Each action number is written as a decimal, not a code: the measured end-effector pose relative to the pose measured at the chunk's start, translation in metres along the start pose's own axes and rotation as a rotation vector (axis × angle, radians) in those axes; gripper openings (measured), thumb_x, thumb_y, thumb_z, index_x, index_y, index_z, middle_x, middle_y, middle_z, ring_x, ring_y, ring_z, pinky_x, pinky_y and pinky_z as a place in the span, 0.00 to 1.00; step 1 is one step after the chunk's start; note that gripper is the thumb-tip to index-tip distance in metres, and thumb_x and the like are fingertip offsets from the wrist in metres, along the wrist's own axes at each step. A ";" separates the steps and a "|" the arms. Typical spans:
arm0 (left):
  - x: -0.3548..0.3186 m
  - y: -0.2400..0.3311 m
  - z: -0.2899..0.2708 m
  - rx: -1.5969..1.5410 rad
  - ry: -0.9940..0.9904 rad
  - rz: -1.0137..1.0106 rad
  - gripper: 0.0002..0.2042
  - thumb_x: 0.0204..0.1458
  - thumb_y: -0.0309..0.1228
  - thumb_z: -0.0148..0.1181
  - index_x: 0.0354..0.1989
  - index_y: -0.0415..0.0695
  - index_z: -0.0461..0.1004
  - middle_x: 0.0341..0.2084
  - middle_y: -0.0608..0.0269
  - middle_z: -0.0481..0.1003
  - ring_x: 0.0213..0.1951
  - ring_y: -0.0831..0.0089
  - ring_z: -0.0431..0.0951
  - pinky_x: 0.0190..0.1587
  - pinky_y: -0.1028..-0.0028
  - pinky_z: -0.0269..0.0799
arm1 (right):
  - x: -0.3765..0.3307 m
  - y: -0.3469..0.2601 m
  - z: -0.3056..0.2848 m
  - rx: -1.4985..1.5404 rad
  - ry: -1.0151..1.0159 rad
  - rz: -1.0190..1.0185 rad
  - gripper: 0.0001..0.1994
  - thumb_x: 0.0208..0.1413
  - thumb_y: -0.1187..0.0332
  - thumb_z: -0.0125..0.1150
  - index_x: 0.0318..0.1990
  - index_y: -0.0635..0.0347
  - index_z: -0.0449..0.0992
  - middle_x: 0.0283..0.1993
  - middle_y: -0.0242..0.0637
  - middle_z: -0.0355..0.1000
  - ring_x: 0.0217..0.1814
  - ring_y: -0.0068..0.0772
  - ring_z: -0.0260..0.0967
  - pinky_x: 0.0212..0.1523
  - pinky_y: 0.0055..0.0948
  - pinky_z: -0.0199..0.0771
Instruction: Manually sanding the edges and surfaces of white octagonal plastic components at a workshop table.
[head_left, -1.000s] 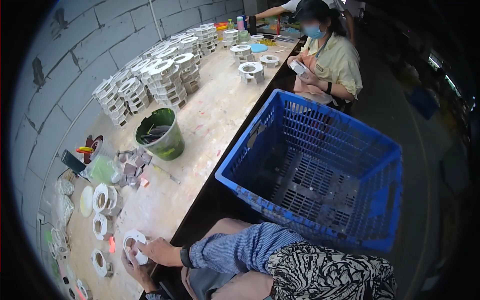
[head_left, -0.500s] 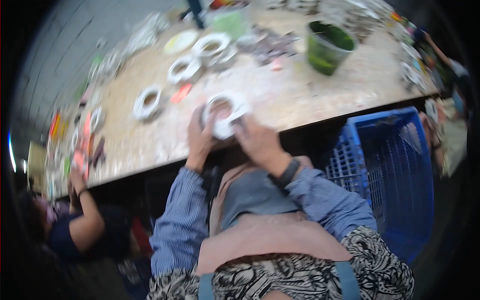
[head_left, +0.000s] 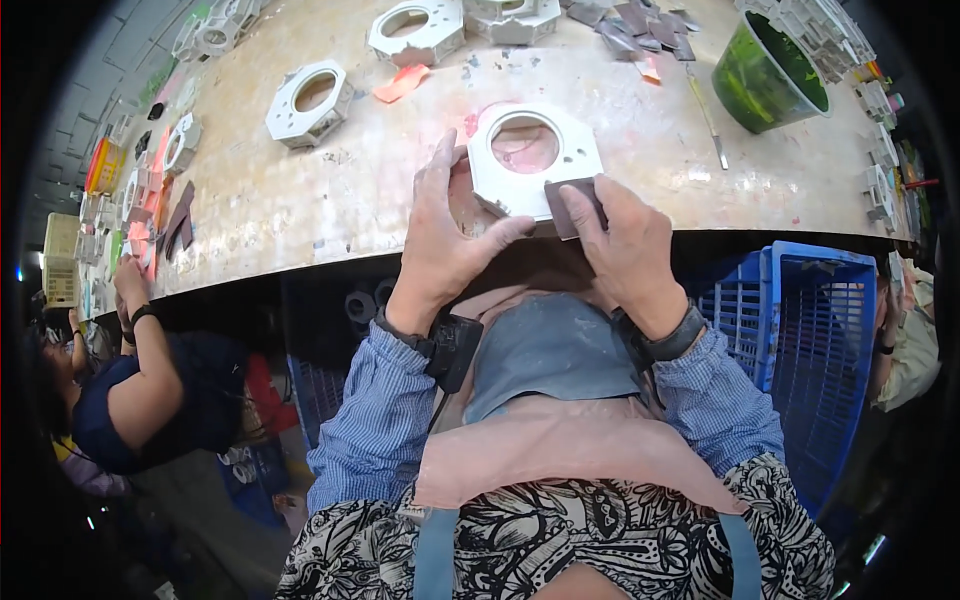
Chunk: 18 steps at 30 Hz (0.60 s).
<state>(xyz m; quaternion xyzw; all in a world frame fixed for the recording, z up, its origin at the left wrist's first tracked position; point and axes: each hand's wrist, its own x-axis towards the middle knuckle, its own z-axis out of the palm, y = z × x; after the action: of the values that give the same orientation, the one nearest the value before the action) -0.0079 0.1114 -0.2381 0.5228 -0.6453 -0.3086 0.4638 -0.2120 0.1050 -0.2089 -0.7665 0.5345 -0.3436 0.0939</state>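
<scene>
A white flat plaster-like piece with a round hole (head_left: 530, 158) lies at the near edge of the worktable (head_left: 330, 215). My left hand (head_left: 445, 235) grips its left side, thumb against the front edge. My right hand (head_left: 620, 245) presses a small dark brown sanding sheet (head_left: 572, 205) onto the piece's front right corner. Both forearms wear blue striped sleeves and wrist bands.
More white pieces (head_left: 308, 100) (head_left: 415, 30) lie farther back with a green bucket (head_left: 765, 70), a thin stick (head_left: 706, 115), orange scraps (head_left: 402, 85) and dark sheets (head_left: 630, 20). A blue crate (head_left: 800, 340) stands at the right. Another person's arm (head_left: 140, 330) reaches the table at the left.
The view has swung from looking along the table to looking straight down at my hands. The white piece has come to the table's near edge, with my right hand now pressing the brown sheet on it.
</scene>
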 end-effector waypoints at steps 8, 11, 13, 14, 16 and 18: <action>0.004 0.016 0.010 0.320 0.017 0.120 0.58 0.27 0.34 0.79 0.69 0.35 0.45 0.58 0.41 0.62 0.60 0.52 0.62 0.63 0.61 0.56 | 0.019 0.003 0.001 0.137 0.044 0.005 0.11 0.59 0.65 0.56 0.28 0.60 0.70 0.24 0.48 0.68 0.30 0.57 0.67 0.30 0.44 0.68; 0.005 0.014 0.012 0.329 0.041 0.121 0.58 0.26 0.32 0.78 0.69 0.35 0.45 0.57 0.41 0.63 0.58 0.50 0.63 0.62 0.60 0.57 | 0.024 -0.005 0.003 0.251 0.007 -0.038 0.10 0.59 0.65 0.57 0.28 0.60 0.71 0.24 0.48 0.68 0.31 0.57 0.68 0.32 0.43 0.68; 0.004 0.013 0.013 0.323 0.056 0.124 0.58 0.26 0.31 0.77 0.69 0.34 0.45 0.57 0.42 0.64 0.58 0.50 0.64 0.61 0.60 0.58 | 0.027 -0.007 0.005 0.266 -0.050 -0.040 0.10 0.58 0.65 0.57 0.27 0.59 0.71 0.24 0.47 0.69 0.31 0.56 0.68 0.33 0.42 0.69; 0.003 0.012 0.013 0.307 0.068 0.108 0.57 0.26 0.30 0.76 0.69 0.34 0.45 0.56 0.42 0.64 0.57 0.49 0.64 0.61 0.60 0.58 | 0.028 -0.008 0.007 0.134 -0.024 -0.141 0.10 0.58 0.64 0.58 0.27 0.58 0.71 0.24 0.45 0.70 0.31 0.55 0.69 0.35 0.42 0.69; 0.002 0.012 0.012 0.303 0.089 0.076 0.57 0.26 0.29 0.75 0.68 0.33 0.46 0.56 0.43 0.66 0.56 0.49 0.66 0.61 0.60 0.58 | 0.030 -0.010 0.009 0.005 0.005 -0.243 0.10 0.58 0.64 0.58 0.27 0.57 0.72 0.24 0.44 0.71 0.31 0.54 0.70 0.36 0.42 0.70; 0.003 0.014 0.011 0.316 0.081 0.073 0.55 0.26 0.29 0.75 0.68 0.33 0.47 0.56 0.44 0.65 0.56 0.49 0.66 0.61 0.60 0.58 | 0.032 -0.008 0.008 -0.146 -0.026 -0.284 0.11 0.57 0.63 0.59 0.25 0.56 0.71 0.24 0.42 0.72 0.31 0.51 0.72 0.38 0.43 0.70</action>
<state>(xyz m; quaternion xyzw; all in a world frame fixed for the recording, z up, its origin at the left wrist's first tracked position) -0.0237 0.1115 -0.2291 0.5774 -0.6852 -0.1650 0.4122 -0.1951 0.0785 -0.1974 -0.8434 0.4431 -0.3038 -0.0045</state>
